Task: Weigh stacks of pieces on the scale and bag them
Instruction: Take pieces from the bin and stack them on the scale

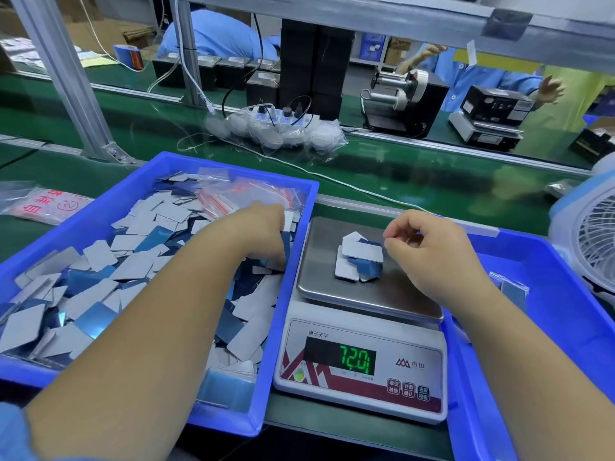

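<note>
— So, where are the pieces being weighed?
— A small loose stack of pieces [360,259], white and blue, lies on the steel pan of the scale [362,314]. The green display [354,357] reads roughly 72.0.

— And the right hand?
— The right hand [429,249] hovers just right of the stack, fingers curled and thumb meeting the fingertips; whether it pinches anything I cannot tell.

— The left one?
— The left hand [258,232] reaches down into the left bin [301,207], fingers bent among the loose pieces [133,261]; they look closed on a few blue ones at the bin's right wall.

— What else is in that bin?
— Clear zip bags [246,191] with red stripes, at its far side.

— Farther out?
— A second blue bin [565,311] sits right of the scale, with a bagged piece [511,289] in it. A white fan [592,241] stands at the far right, a printed bag [43,202] lies on the green belt at the left, and a power strip [283,116] lies farther off.
</note>
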### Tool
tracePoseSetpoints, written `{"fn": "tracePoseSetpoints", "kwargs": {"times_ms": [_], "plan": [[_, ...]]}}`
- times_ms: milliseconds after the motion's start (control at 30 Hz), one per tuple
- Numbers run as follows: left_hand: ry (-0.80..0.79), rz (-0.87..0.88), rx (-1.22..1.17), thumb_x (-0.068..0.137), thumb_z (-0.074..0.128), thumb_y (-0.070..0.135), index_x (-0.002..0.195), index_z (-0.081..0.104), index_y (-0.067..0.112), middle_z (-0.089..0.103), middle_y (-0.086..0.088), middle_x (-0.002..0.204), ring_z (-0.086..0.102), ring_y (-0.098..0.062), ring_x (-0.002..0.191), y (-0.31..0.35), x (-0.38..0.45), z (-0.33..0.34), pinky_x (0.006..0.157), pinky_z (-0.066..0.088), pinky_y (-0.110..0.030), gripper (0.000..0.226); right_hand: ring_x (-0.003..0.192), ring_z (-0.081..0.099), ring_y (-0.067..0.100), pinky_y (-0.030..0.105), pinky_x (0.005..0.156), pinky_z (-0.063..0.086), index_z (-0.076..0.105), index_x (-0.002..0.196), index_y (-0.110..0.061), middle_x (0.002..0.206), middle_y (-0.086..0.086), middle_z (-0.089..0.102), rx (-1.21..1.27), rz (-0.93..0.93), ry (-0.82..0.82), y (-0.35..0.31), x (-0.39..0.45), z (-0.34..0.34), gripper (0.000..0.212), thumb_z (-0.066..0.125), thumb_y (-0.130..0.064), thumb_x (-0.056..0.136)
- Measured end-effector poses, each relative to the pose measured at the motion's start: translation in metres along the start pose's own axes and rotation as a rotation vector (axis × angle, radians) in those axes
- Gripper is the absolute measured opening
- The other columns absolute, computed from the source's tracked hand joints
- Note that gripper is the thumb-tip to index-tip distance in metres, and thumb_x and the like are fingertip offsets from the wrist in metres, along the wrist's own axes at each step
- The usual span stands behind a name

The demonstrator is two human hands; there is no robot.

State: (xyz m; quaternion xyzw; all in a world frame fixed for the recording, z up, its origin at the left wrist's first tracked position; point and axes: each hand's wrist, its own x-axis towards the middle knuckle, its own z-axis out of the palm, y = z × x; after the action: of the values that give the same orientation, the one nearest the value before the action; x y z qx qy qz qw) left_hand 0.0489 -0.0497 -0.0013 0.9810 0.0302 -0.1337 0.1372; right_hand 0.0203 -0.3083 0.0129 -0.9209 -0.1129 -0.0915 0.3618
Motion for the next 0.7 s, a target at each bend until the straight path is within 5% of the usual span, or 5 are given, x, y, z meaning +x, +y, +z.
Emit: {"fn": "tracePoseSetpoints", "kwargs": {"times_ms": [200, 300, 567, 700], "plan": [[0.263, 0.139, -0.433, 0.073, 0.084, 0.027, 0.109, 0.051, 0.029, 0.057, 0.018, 0.1, 0.055, 0.004, 0.072, 0.002, 0.0, -0.009, 0.053, 0.042, -0.019, 0.049, 0.053, 0.048, 0.003, 0.022, 0.056, 0.036, 0.063, 0.074, -0.028, 0.064, -0.026, 0.059, -0.004, 0.001, 0.015, 0.0, 0.001, -0.001, 0.019, 0.062, -0.011, 0.085], [0.211, 0.359, -0.614, 0.072, 0.086, 0.034, 0.106, 0.053, 0.039, 0.056, 0.035, 0.092, 0.053, 0.012, 0.076, 0.027, -0.014, -0.007, 0.057, 0.04, -0.004, 0.047, 0.054, 0.048, 0.002, 0.018, 0.054, 0.035, 0.062, 0.074, -0.028, 0.063, -0.027, 0.058, 0.001, 0.015, 0.037, 0.0, 0.001, -0.002, 0.019, 0.062, -0.011, 0.084], [0.037, 0.59, -0.411, 0.07, 0.086, 0.045, 0.107, 0.053, 0.046, 0.037, 0.019, 0.123, 0.025, -0.003, 0.114, 0.059, -0.017, 0.014, 0.094, 0.031, -0.024, 0.05, 0.056, 0.05, -0.001, 0.01, 0.053, 0.036, 0.061, 0.072, -0.028, 0.063, -0.029, 0.057, -0.023, -0.014, 0.062, 0.001, 0.002, -0.002, 0.02, 0.064, -0.011, 0.082], [0.016, 0.599, -0.475, 0.072, 0.085, 0.044, 0.111, 0.056, 0.047, 0.04, 0.02, 0.124, 0.028, 0.0, 0.116, 0.055, -0.018, 0.01, 0.087, 0.033, -0.008, 0.049, 0.055, 0.05, 0.0, 0.012, 0.052, 0.037, 0.061, 0.072, -0.029, 0.064, -0.028, 0.058, -0.021, -0.014, 0.053, 0.001, 0.003, -0.003, 0.02, 0.064, -0.011, 0.082]]}}
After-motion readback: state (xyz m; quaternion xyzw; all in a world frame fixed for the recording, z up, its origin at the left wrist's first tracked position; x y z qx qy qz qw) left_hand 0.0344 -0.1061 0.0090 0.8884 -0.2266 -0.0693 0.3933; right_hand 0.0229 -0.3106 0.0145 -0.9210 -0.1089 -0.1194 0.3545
